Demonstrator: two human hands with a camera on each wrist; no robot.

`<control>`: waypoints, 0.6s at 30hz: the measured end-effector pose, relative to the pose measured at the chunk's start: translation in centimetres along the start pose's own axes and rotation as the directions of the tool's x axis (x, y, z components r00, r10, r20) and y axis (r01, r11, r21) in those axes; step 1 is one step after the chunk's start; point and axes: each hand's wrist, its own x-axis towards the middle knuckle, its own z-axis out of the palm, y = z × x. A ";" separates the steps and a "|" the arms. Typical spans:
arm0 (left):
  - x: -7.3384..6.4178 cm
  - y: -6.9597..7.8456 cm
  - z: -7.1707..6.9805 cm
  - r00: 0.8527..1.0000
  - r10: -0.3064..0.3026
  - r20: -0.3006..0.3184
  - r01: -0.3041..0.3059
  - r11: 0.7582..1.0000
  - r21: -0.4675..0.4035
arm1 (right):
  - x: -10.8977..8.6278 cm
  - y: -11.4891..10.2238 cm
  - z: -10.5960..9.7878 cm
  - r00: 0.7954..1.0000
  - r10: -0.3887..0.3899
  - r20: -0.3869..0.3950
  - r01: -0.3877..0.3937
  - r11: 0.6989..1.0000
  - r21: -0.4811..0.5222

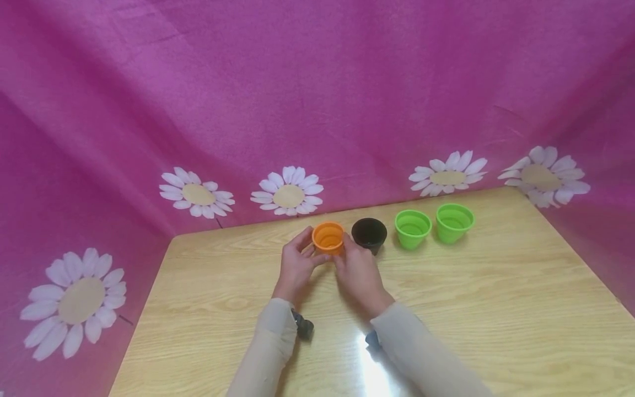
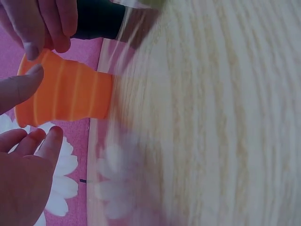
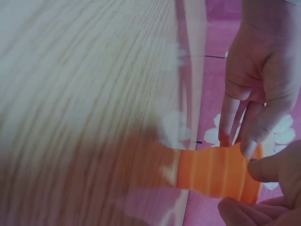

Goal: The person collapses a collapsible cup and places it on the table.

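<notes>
An orange ribbed cup (image 1: 328, 237) stands upright on the wooden table with its mouth up, between the two hands. My left hand (image 1: 296, 264) grips it from the left, thumb on the near side and fingers round the far side close to the rim. From the right, my right hand (image 1: 361, 273) holds the same cup near its rim, its thumb (image 3: 265, 170) close to the left thumb (image 3: 250, 147). The base of the orange cup (image 2: 75, 89) meets the tabletop in the left wrist view. Just right of it is a black cup (image 1: 369, 234), partly covered by the right hand.
Two green cups (image 1: 413, 228) (image 1: 454, 223) stand upright to the right of the black one, in the same row along the back of the table (image 1: 208, 309). A pink cloth (image 1: 317, 99) with white flowers hangs behind and at both sides.
</notes>
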 end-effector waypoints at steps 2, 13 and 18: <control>0.1 0.0 0.1 1.000 0.008 0.006 -0.008 1.000 -0.013 | 0.2 -0.1 0.4 1.000 0.008 -0.010 -0.008 1.000 -0.028; 0.4 0.0 0.4 0.998 0.059 -0.001 -0.059 0.998 -0.011 | 1.1 0.0 1.1 0.997 0.066 -0.038 -0.068 0.997 -0.046; 0.3 0.0 0.1 0.998 0.061 0.004 -0.061 0.998 -0.013 | 1.0 -0.2 1.0 0.997 0.066 -0.035 -0.067 0.997 -0.028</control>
